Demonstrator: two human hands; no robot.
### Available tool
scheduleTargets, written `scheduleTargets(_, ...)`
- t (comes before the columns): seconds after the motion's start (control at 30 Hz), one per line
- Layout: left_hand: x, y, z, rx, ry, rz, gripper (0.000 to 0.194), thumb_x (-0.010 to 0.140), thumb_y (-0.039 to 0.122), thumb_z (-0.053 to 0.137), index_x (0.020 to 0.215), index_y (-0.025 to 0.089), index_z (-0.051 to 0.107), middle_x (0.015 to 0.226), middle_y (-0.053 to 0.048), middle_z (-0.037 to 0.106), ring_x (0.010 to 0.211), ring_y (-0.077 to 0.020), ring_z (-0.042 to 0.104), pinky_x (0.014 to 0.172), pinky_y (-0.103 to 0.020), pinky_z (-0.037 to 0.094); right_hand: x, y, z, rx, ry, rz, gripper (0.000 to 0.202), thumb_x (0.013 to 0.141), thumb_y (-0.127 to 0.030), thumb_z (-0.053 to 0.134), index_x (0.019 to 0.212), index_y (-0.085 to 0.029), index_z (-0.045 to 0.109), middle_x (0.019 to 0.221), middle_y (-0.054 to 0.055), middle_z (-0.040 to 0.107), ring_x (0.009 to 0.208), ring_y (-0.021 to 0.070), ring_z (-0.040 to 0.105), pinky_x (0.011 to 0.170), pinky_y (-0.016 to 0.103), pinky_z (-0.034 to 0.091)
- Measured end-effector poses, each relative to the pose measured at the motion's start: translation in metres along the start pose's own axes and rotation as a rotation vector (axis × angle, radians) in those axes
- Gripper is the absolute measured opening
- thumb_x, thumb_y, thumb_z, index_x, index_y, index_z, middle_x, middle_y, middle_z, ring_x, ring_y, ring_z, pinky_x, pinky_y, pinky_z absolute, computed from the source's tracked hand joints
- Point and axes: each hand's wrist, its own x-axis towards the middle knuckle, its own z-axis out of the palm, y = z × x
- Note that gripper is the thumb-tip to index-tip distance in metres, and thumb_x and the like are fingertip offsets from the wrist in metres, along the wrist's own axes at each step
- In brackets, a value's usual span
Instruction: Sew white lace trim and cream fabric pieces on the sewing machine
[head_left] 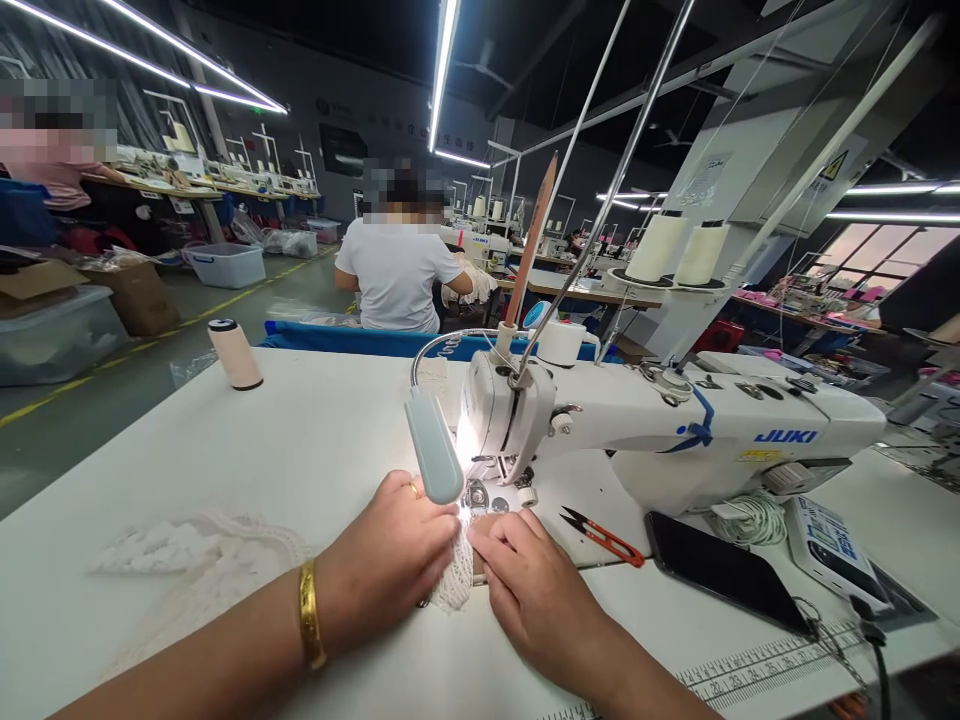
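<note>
A cream lace fabric [453, 580] lies under the front of the white sewing machine [585, 400], close to its needle area. My left hand [390, 560], with a gold ring and bracelet, is closed on the lace's left side. From the right, my right hand [536, 580] pinches the lace's edge with curled fingers, just in front of the presser foot. A grey-green lamp [435, 450] on a bendy neck lights the spot and hides part of the needle area. More cream lace [202, 550] spreads over the table at left, partly behind my left forearm.
Orange-handled thread snips [604, 535], a black phone [724, 570] and a white boxy device [836, 550] lie right of my hands. A ruler strip [765, 670] runs along the front. A peach thread cone [235, 354] stands at far left. A co-worker [397, 265] sits ahead.
</note>
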Motion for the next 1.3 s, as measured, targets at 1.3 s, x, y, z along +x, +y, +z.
scheduleTargets(1.3, -0.002, 0.001, 0.014, -0.152, 0.064, -0.12, 0.017, 0.073, 0.005, 0.044, 0.064, 0.019, 0.043, 0.066, 0.001, 0.054, 0.059, -0.0133, 0.045, 0.056, -0.027, 0.033, -0.001, 0.002, -0.003, 0.031, 0.052, -0.185, 0.036, 0.092, -0.001, 0.043, 0.116, -0.018, 0.063, 0.088, 0.005, 0.055, 0.083, 0.0221, 0.043, 0.074, 0.035, 0.039)
